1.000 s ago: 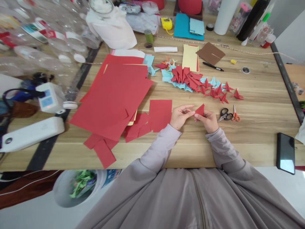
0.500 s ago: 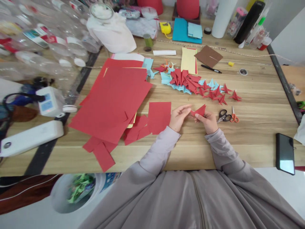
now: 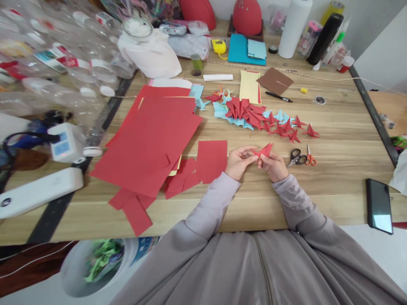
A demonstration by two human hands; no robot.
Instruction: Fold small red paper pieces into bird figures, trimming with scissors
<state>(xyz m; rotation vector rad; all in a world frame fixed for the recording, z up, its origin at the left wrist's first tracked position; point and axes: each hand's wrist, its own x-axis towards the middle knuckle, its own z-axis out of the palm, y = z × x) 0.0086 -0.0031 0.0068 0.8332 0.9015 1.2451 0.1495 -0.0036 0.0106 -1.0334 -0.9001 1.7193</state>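
Both my hands pinch a small folded red paper piece [image 3: 265,150] just above the wooden table [image 3: 333,140]. My left hand [image 3: 239,162] grips its left tip with thumb and forefinger. My right hand [image 3: 274,166] holds it from below, fingers closed. A red paper square [image 3: 211,159] lies flat just left of my left hand. Two pairs of scissors [image 3: 300,156], one black and one orange handled, lie right of my right hand. A row of folded red and blue paper figures [image 3: 260,117] lies beyond my hands.
A stack of large red sheets [image 3: 152,135] with offcuts covers the table's left half. Clear plastic bottles [image 3: 54,72] crowd the far left. A black phone [image 3: 378,205] lies near the front right edge. A pen [image 3: 279,97], yellow paper, brown card and blue sheets lie at the back.
The folded red piece has tilted and flattened between my fingers as both hands keep working it. The view has shifted slightly downward.
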